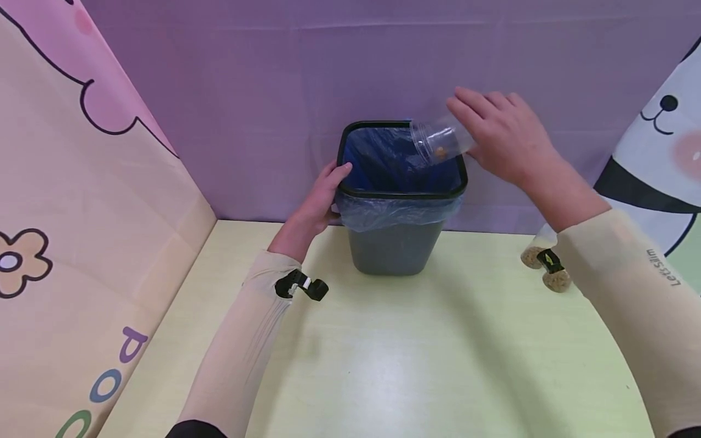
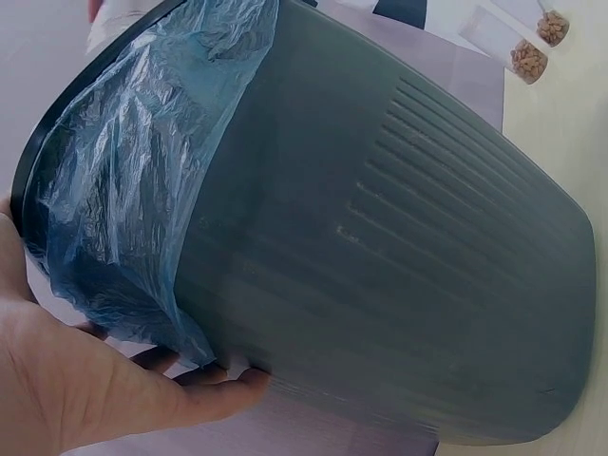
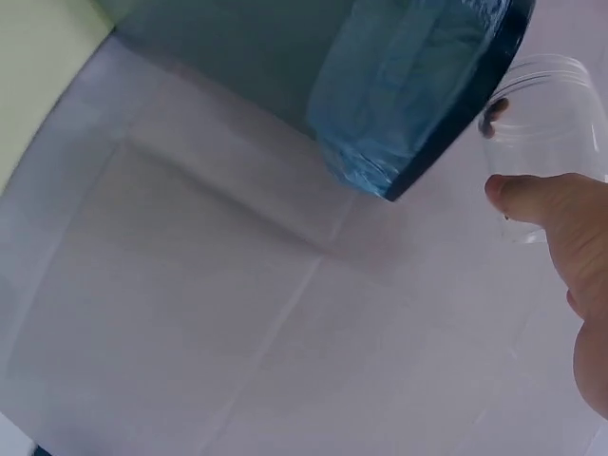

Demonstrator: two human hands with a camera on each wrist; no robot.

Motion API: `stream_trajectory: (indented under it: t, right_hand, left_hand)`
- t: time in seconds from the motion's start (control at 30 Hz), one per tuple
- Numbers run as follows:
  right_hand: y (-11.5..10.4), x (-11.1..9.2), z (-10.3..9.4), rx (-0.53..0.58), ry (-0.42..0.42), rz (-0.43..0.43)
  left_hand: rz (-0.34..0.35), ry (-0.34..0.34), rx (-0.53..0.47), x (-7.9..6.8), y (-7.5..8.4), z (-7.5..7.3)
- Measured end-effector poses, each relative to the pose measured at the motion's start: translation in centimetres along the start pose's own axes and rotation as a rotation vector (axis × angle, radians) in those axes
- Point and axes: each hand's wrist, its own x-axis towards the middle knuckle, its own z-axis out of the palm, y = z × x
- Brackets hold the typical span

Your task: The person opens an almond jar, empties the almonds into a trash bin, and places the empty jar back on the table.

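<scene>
A grey trash bin stands on the table, lined with a translucent blue bag folded over its black rim. My left hand grips the bin's left side near the top, thumb at the rim and fingers against the bag and wall. In my right hand is a clear jar, tipped on its side with its mouth over the bin's right edge. A few small brown bits lie inside the jar near its mouth. In the right wrist view the thumb presses along the jar's side.
Two clear containers with brown pellets lie at the table's right, partly behind my right sleeve. A purple backdrop rises right behind the bin. A printed cloth wall borders the pale table on the left.
</scene>
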Motion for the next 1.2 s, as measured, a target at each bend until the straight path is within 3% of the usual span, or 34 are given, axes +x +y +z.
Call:
stream_trajectory:
  t: [0.43,0.6,0.77,1.0,1.2]
  right_hand:
    - [-1.2,2.8,-2.0,-0.276,-0.213,-0.245]
    - [-1.1,2.9,-2.2,-0.325,-0.242,-0.303]
    - [-0.8,2.4,-2.2,-0.301,-0.225,-0.230]
    - [0.3,1.2,-2.2,-0.225,-0.131,-0.040]
    - [1.6,-0.1,-2.9,-0.200,-0.032,0.057]
  left_hand:
    - [-0.005,0.003,0.006,-0.2,0.0,-0.2]
    - [-0.005,0.004,0.003,-0.2,0.1,-0.1]
    - [-0.014,0.003,0.004,-0.2,0.1,0.1]
    - [-0.023,0.014,0.022,-0.2,0.0,0.3]
    - [-0.014,-0.003,0.024,-0.2,0.1,0.6]
